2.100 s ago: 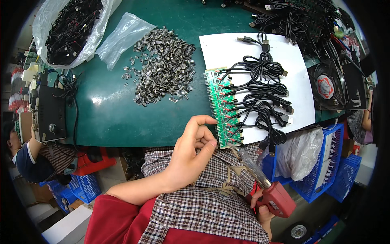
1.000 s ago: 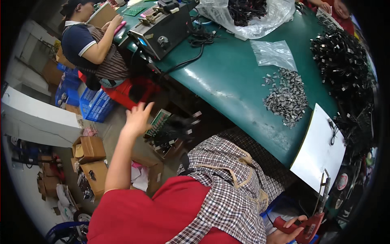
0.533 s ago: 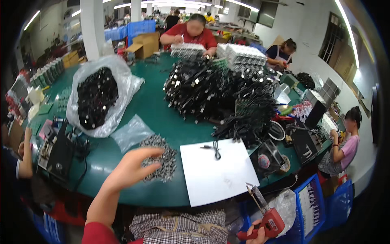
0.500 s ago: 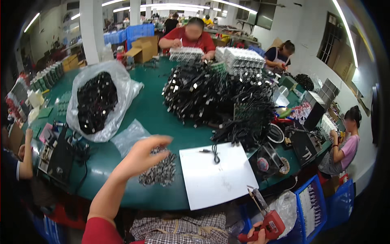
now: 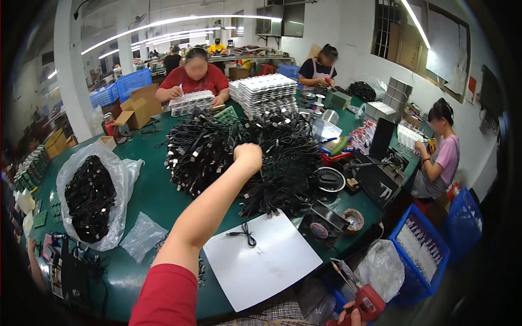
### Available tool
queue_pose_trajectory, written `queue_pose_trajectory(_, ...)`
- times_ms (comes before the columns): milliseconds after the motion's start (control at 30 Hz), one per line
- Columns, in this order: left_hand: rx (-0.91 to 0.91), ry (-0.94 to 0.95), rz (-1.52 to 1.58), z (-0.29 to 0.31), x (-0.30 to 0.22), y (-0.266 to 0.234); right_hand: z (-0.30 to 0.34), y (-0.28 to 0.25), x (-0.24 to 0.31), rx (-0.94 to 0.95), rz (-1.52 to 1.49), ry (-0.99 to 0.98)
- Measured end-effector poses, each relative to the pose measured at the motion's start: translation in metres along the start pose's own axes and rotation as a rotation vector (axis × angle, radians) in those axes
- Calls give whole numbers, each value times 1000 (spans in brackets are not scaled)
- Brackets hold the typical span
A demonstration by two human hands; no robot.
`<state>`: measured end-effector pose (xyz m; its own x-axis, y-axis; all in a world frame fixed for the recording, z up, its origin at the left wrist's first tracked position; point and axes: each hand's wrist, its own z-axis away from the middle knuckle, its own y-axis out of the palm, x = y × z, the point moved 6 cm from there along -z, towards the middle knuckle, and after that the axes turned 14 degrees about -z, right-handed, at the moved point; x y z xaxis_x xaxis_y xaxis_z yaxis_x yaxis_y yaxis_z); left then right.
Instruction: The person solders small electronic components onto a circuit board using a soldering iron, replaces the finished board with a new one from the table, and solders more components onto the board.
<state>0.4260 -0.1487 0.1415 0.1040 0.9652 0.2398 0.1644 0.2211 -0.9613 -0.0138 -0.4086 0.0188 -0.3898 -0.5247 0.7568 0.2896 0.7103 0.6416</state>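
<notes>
My left hand (image 5: pixel 248 157) is at the big pile of black USB cables (image 5: pixel 204 144), its fingers bent down and closed against the cables; what they hold is hidden. At the lower edge, my right hand (image 5: pixel 353 317) grips a red soldering gun (image 5: pixel 371 302) by its handle. The gun's metal tip points up and left, beside the white board (image 5: pixel 266 271). One coiled black cable (image 5: pixel 249 234) lies on that board. Small metal parts (image 5: pixel 202 271) are partly hidden by my left forearm.
A clear bag of black cables (image 5: pixel 89 198) stands left on the green table (image 5: pixel 144 190). Behind the pile are stacked white trays (image 5: pixel 263 95). A black box with a fan (image 5: pixel 321 225) is right of the board. Blue crates (image 5: pixel 418 261) stand lower right. Other people work around the table.
My left hand has reached forward and right, from above the small metal parts to the cable pile. The view has shifted right. My right hand still holds the soldering gun.
</notes>
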Motion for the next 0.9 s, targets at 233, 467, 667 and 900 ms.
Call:
queue_pose_trajectory(233,217,-313,821,39,20,67,-4,-17,3,-62,-47,20)
queue_pose_trajectory(467,-199,-188,879,26,-11,89,-7,-17,2,-53,-69,48)
queue_pose_trajectory(667,-346,-266,982,10,-21,81,0,-19,8,-57,-86,-14)
queue_pose_trajectory(900,-742,117,670,14,-25,-71,5,-24,15,-108,-43,-43)
